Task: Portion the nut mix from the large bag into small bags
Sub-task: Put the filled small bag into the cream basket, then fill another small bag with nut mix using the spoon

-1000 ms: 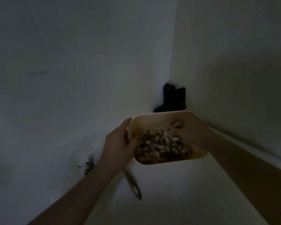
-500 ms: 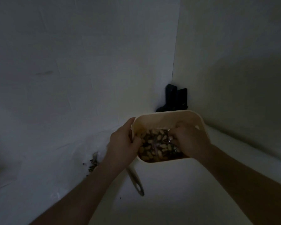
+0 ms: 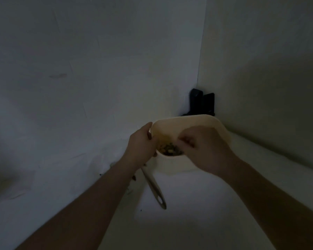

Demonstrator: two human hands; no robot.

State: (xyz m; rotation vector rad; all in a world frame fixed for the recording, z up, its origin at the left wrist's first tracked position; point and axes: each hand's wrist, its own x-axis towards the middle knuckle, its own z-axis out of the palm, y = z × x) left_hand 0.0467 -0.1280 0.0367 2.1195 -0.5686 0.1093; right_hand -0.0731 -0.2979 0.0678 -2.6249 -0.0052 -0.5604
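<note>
Two bare hands meet at a cream tub (image 3: pixel 184 121), which sits a little right of the middle of the dim view on a white surface (image 3: pixel 197 213), near the corner where two pale walls join. The tub is tilted, with its open mouth turned toward the camera, so that its far inner wall shows as a broad pale band while its near rim dips low. Only a small heap of nut mix (image 3: pixel 170 150) is visible inside, gathered at the lower near edge, a jumble of pale and dark pieces; the rest of the contents is hidden behind the right hand. The left hand (image 3: pixel 140 147) grips the tub at its 9 o'clock side, fingers curled over the rim and thumb outside. The right hand (image 3: pixel 204 150) reaches in from 3 o'clock with its fingers bent down among the nuts; whether they actually pinch anything I cannot tell, as the picture is dark and blurred there. At 6 o'clock from the tub, a pale utensil handle (image 3: pixel 154 190) with a hole at its near end lies on the surface, slanting toward the camera, its upper end hidden under the left wrist. A few dark crumbs (image 3: pixel 134 178) lie just beside it at its 9 o'clock. At 12 o'clock from the tub, a black object (image 3: pixel 201 103) stands in the corner against the walls
</note>
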